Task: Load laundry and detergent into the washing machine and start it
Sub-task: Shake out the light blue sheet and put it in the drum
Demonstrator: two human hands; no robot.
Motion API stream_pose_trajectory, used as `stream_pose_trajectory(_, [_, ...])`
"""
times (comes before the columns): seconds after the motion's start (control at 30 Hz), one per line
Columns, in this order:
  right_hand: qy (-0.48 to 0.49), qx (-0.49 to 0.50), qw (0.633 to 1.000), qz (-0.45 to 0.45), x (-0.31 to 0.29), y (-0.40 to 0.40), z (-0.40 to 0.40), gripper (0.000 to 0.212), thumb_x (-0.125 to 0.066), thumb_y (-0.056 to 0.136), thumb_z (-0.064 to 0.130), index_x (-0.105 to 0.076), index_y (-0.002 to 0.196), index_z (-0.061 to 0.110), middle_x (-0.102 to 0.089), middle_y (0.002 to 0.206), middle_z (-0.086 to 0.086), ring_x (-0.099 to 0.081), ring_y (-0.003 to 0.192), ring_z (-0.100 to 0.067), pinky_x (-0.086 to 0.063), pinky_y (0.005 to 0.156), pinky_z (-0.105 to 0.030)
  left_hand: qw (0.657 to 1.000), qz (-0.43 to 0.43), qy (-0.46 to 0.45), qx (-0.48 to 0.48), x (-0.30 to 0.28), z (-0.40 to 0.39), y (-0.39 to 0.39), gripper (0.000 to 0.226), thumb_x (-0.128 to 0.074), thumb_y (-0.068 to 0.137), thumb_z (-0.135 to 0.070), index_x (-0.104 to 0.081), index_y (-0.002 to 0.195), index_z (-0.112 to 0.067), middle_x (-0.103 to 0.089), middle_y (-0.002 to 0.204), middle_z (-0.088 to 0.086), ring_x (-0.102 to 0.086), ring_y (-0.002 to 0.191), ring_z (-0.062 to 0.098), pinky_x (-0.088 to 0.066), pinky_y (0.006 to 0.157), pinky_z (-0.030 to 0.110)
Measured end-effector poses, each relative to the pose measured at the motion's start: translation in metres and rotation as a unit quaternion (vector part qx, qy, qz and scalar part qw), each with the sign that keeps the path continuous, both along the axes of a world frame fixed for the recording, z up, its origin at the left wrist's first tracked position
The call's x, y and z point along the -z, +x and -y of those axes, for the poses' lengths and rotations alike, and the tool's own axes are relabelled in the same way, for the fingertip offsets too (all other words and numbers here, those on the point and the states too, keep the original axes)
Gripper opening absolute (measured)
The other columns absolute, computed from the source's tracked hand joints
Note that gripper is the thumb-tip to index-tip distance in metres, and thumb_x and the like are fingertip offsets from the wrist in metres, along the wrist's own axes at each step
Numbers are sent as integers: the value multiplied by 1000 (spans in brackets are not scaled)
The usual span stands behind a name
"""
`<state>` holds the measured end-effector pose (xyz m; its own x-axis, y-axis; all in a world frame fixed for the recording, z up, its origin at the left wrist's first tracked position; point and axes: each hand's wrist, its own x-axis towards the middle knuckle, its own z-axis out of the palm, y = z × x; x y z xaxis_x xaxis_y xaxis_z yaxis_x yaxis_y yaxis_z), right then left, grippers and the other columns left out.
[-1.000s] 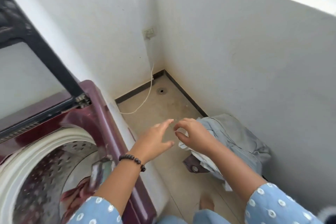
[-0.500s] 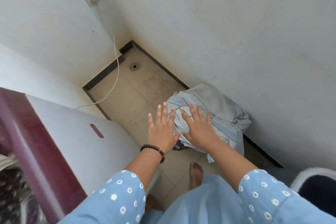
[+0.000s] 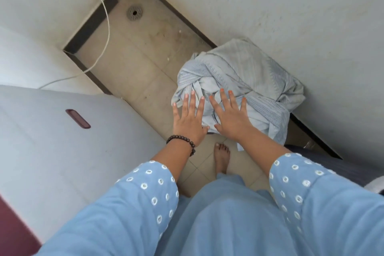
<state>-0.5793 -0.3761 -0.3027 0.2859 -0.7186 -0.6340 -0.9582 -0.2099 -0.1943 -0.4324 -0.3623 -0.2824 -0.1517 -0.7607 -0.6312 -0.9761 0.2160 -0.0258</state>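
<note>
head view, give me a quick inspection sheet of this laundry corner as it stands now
surface: beige tiled floor, stained near the floor drain
job's things: pale blue laundry heap on the floor against the right wall; washing machine at left, only its grey side and maroon edge in view, drum out of frame; detergent not seen
clutter: nothing seen
grips: left hand and right hand both spread flat, fingers straight, over the heap's near edge; contact cannot be told
cables: white cable runs down the left wall and behind the machine
surroundings: white walls, dark skirting, a bare foot below the hands
</note>
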Motion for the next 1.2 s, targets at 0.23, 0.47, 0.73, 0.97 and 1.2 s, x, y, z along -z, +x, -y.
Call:
stream_pose_trajectory(0.23, [1,8,1000,10,11,0,34,91,-56,94,42,10,154,26,12,163,-10,12,150,-33,-1,117,-61,1000,-15,4,-25,12,28,-5,91,-42,96,-57,17,154,-18,25,161,12,20,149,30,6,118,58])
stream_pose_trajectory(0.47, [-6,40,995,94,40,24,41,42,-48,99,25,-46,136,4,-38,147,-16,-20,146,-30,-23,115,-53,997,-2,49,-56,45,18,11,93,-44,94,-58,16,154,-19,23,162,11,19,150,30,8,117,57])
stream_pose_trajectory(0.73, [-26,224,942,248,3,29,34,22,-41,102,22,-48,88,8,-51,70,-6,-45,66,-21,-26,57,-32,996,-35,41,-67,31,12,16,99,-51,92,-56,16,154,-17,18,162,14,14,151,32,1,119,56])
stream_pose_trajectory(0.97, [-1,413,824,389,-87,28,47,30,-40,104,23,-41,75,16,-41,64,5,-37,57,-9,-31,56,-28,972,-179,-40,-145,-31,32,22,96,-66,87,-38,-2,156,-23,-12,163,12,-22,148,31,-25,118,51])
stream_pose_trajectory(1.2, [48,539,675,502,-169,28,38,28,-43,103,30,-47,86,8,-45,82,-6,-41,76,-19,-36,71,-37,935,-278,-85,-203,-108,38,23,91,-67,86,-32,-9,156,-23,-35,151,6,-50,125,24,-50,90,37])
